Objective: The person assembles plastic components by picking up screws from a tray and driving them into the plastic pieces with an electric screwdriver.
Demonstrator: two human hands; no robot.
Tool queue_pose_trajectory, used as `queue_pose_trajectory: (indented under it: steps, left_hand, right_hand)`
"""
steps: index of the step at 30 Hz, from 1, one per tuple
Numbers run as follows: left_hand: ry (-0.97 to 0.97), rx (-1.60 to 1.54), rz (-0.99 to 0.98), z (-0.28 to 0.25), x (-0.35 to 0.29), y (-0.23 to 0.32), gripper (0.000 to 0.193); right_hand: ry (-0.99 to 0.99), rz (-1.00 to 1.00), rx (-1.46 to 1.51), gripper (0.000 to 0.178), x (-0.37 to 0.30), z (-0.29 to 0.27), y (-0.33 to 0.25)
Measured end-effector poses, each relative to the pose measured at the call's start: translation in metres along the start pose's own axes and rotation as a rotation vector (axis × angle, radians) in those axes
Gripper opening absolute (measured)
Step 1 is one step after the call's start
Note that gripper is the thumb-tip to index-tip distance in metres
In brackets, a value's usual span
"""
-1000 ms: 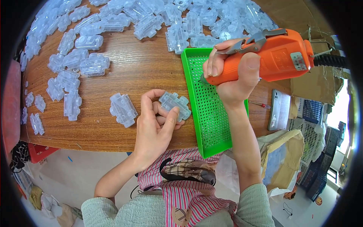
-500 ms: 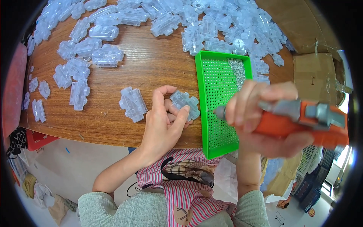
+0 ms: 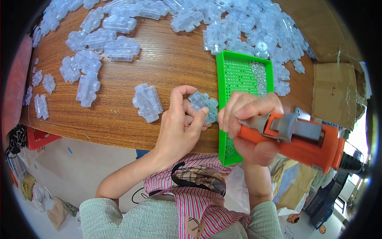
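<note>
My left hand [image 3: 175,127] pinches a clear plastic housing [image 3: 202,104] just above the table, between thumb and fingers. In my right hand [image 3: 254,115] is an orange power screwdriver [image 3: 310,139], held roughly level. Its front end points left toward the housing, but my fingers hide the tip, so I cannot tell whether it touches. Beneath my right hand lies a green perforated tray [image 3: 221,79] with small silvery screws [image 3: 260,77] heaped at its far right. Another clear housing [image 3: 147,102] rests on the wood left of my left hand.
Many more clear plastic housings [image 3: 248,30] are piled along the far side of the brown wooden table [image 3: 159,51]. Several lie loose at the left. A cardboard box [image 3: 334,87] stands at the right, and a red crate [image 3: 41,139] sits below the table's left edge.
My right hand has brought the screwdriver left, closer to the housing in my left hand. The whole view has shifted slightly, so the table's things appear farther right and a little higher.
</note>
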State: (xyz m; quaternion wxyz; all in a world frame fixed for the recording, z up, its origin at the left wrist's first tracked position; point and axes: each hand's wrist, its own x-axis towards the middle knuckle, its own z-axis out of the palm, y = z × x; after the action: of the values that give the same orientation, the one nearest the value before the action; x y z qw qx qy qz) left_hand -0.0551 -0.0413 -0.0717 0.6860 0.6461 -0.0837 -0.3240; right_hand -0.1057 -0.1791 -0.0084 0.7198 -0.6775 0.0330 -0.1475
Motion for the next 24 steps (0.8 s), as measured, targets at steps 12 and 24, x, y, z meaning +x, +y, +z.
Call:
queue_pose_trajectory:
  steps: [12,24]
  left_hand:
    - [-0.029,0.589,0.145,-0.024,0.008,0.026,0.054]
    - [0.545,1.208,-0.066,-0.135,0.075,0.061,0.057]
  right_hand:
    - [0.023,-0.287,0.152,0.072,0.017,-0.018,-0.014]
    - [0.249,-0.281,0.023,0.069,0.030,-0.039,-0.006]
